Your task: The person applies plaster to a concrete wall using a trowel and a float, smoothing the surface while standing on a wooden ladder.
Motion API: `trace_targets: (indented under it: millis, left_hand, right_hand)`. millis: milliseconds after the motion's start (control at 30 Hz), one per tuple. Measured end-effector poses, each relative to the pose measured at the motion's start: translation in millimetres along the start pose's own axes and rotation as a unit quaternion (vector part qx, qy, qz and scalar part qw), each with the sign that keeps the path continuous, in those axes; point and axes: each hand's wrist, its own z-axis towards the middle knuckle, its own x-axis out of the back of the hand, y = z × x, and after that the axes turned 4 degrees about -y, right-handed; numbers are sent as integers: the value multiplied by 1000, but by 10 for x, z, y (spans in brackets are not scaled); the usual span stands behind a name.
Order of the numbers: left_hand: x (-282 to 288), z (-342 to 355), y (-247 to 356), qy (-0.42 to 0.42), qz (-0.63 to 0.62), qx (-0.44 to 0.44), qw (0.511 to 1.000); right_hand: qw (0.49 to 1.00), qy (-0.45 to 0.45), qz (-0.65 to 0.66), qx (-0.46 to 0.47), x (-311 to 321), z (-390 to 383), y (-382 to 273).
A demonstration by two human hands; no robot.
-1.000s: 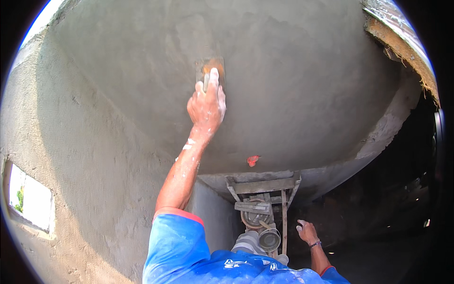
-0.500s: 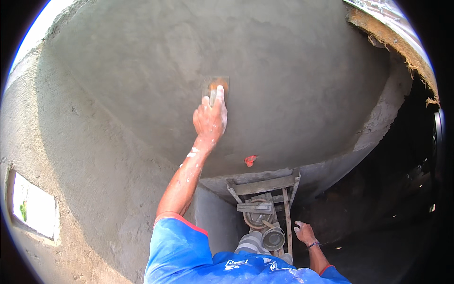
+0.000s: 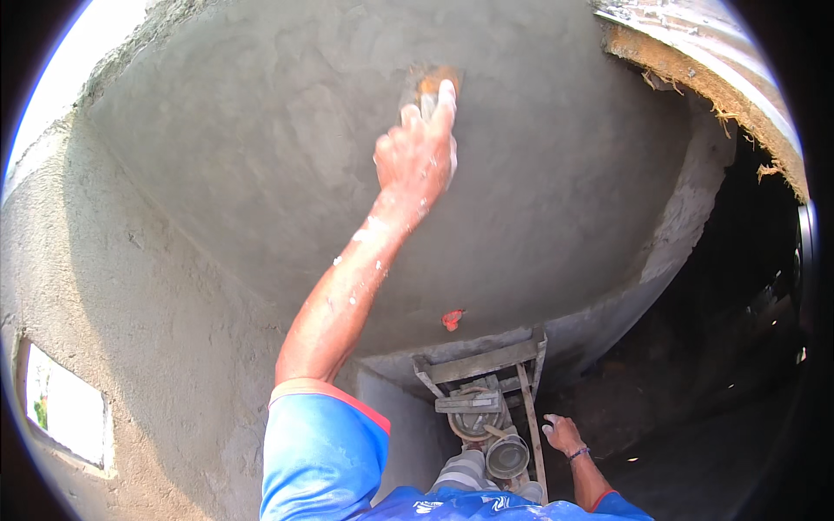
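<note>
My left hand (image 3: 415, 158) is stretched up against a grey, freshly plastered wall (image 3: 261, 174). It presses a small orange sponge float (image 3: 432, 83) flat on the wet surface, fingers spread over it, so most of the float is hidden. The forearm is spattered with plaster and comes out of a blue sleeve. My right hand (image 3: 563, 432) hangs low at the lower right, empty with fingers loosely apart, beside a wooden ladder frame (image 3: 483, 363).
A small red mark (image 3: 452, 319) sits on the wall below the float. Grey buckets (image 3: 508, 455) stand under the ladder frame. A bright window opening (image 3: 61, 404) is at the lower left, a rough roof edge (image 3: 695, 61) at the top right, and dark ground to the right.
My left hand with the float dipped slightly, then slid up the wall and a little to the right. My right hand stayed low beside the ladder frame.
</note>
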Motion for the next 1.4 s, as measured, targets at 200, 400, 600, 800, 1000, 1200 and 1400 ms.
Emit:
trace_targets:
  millis: [200,400,600,800,1000,1200,1400]
  left_hand:
    - [-533,-1386,-613,-21,63,-108,992]
    - [484,275,-842,55,111,-121,985]
    - [1225,1193,-827,44,37,3,998]
    - [494,498,-580,78,-21,123,989]
    - [-241,-306,380,-34,-95,58,993]
    - [-101,-442,497,-128,-213,101,963]
    - [57,-331,360,-182,-266,80,943]
  right_hand:
    - [999,9,37,35,-7,-164,-91]
    - [999,-17,-25,-36,-116,-370,375]
    - [1000,19,7,-13,-143,-101,585]
    - [999,36,17,-14,-91,86,390]
    - [989,-17,43,142,18,747,-323]
    - [871,303,131,363,1612,1138,-3049]
    - [748,512,58,419,2367,1325,-4247]
